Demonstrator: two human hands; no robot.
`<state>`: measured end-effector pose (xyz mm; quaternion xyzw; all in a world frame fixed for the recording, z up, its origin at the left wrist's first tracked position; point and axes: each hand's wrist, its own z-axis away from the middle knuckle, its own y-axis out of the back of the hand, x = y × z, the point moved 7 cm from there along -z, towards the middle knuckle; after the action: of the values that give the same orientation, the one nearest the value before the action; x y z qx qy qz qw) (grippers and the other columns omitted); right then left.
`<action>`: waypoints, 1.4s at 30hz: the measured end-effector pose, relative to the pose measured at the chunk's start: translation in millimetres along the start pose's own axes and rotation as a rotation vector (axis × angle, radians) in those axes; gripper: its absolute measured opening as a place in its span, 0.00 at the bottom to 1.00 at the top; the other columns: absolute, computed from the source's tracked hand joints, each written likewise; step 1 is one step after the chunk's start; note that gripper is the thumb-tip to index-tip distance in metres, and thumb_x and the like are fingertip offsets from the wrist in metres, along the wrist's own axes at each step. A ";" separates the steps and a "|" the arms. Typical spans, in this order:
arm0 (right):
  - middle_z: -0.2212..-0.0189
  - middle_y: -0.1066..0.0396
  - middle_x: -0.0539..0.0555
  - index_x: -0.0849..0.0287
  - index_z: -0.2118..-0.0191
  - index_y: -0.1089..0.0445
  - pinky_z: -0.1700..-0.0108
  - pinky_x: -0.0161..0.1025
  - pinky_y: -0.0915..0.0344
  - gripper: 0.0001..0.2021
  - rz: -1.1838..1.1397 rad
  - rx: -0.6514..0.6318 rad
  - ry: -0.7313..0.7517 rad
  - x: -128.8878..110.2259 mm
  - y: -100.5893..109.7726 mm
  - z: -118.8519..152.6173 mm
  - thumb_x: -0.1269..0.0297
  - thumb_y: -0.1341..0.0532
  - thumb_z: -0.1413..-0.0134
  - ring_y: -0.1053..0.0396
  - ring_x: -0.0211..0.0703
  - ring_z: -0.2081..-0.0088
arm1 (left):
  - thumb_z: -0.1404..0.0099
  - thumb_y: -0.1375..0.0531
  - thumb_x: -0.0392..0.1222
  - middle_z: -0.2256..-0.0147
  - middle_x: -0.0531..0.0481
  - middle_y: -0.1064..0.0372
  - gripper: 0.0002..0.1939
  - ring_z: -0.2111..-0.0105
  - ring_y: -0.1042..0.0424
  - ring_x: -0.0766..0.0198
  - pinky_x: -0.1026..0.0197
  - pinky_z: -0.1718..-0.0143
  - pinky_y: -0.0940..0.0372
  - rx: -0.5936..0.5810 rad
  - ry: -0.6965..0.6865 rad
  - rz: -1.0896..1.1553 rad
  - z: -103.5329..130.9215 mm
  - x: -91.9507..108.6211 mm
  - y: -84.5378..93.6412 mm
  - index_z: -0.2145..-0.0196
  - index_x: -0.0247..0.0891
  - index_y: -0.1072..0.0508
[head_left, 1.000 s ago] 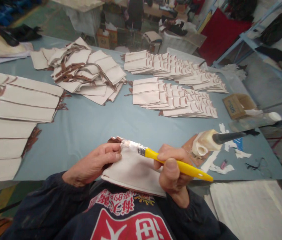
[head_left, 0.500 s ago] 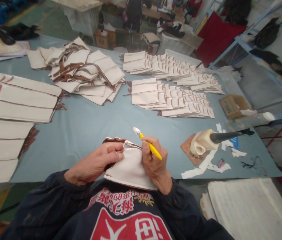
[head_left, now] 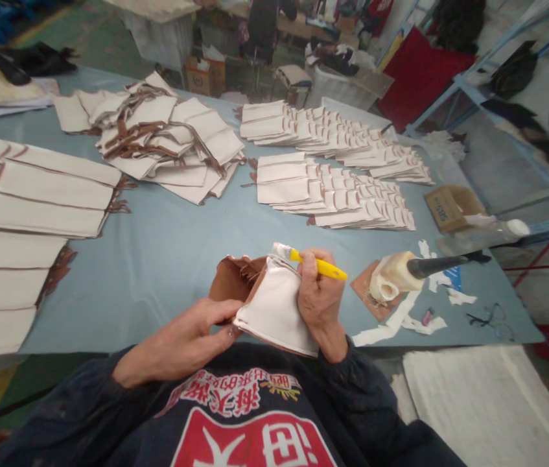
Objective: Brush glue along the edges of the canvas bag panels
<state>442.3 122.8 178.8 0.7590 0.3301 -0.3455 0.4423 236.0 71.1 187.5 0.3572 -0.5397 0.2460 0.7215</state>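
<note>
My left hand (head_left: 201, 334) pinches the lower left corner of a white leather-like piece with a brown inner side (head_left: 274, 308). The piece is folded, and its brown flap stands up at the far left with a ragged edge. In my right hand (head_left: 321, 295) is a small yellow-handled brush (head_left: 320, 264), held between thumb and fingers. Its pale bristles lie at the top edge of the white face, seemingly touching it. The lower fingers of my right hand rest against the right edge of the piece.
Overlapping rows of white pieces (head_left: 284, 178) lie across the table (head_left: 172, 259), with a loose heap (head_left: 177, 143) behind and more stacks (head_left: 35, 201) at left. At right are a glue-crusted pot (head_left: 391, 277), white scraps (head_left: 385, 331), a cardboard box (head_left: 452, 206) and a clear bottle (head_left: 485, 237).
My left hand has slid from the top edge down to the lower left corner. The piece has opened, showing its brown inside. The brush has moved right and tilted flatter along the top edge.
</note>
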 end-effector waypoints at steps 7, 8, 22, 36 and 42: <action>0.84 0.34 0.43 0.57 0.66 0.30 0.78 0.32 0.42 0.15 -0.380 0.062 -0.182 -13.6 17.3 13.4 0.53 0.43 0.33 0.37 0.34 0.83 | 0.28 0.51 0.38 0.66 0.49 0.24 0.13 0.66 0.27 0.61 0.59 0.61 0.34 0.117 -0.016 -0.291 6.9 -9.6 -4.6 0.64 0.38 0.28; 0.86 0.35 0.42 0.57 0.67 0.31 0.80 0.31 0.45 0.15 -0.449 0.034 -0.233 -17.2 18.4 17.8 0.52 0.43 0.33 0.40 0.33 0.85 | 0.28 0.51 0.39 0.65 0.48 0.24 0.12 0.64 0.26 0.59 0.58 0.60 0.34 0.128 0.006 -0.313 7.4 -15.4 -5.2 0.63 0.38 0.28; 0.89 0.37 0.42 0.57 0.70 0.31 0.84 0.28 0.45 0.17 -0.589 -0.003 -0.329 -38.0 11.7 54.7 0.51 0.40 0.34 0.42 0.32 0.88 | 0.30 0.51 0.35 0.64 0.47 0.24 0.10 0.64 0.26 0.59 0.59 0.63 0.34 0.238 -0.001 -0.270 13.1 -23.7 -9.3 0.61 0.38 0.30; 0.87 0.37 0.42 0.57 0.69 0.31 0.82 0.28 0.43 0.16 -0.603 -0.047 -0.299 -41.2 7.2 58.2 0.53 0.42 0.33 0.41 0.32 0.86 | 0.31 0.51 0.34 0.68 0.50 0.28 0.10 0.69 0.33 0.63 0.62 0.65 0.38 0.279 0.008 -0.229 14.0 -20.7 -14.5 0.65 0.38 0.31; 0.87 0.38 0.42 0.57 0.69 0.30 0.83 0.29 0.46 0.16 -0.609 -0.134 -0.279 -45.4 13.2 75.7 0.54 0.43 0.31 0.43 0.32 0.88 | 0.30 0.51 0.33 0.66 0.50 0.29 0.10 0.66 0.31 0.63 0.62 0.61 0.35 0.288 -0.022 -0.158 10.1 -15.9 -15.8 0.64 0.38 0.30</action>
<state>410.7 40.6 193.7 0.5402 0.5000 -0.5396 0.4087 236.9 53.8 169.9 0.5008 -0.4770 0.2592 0.6741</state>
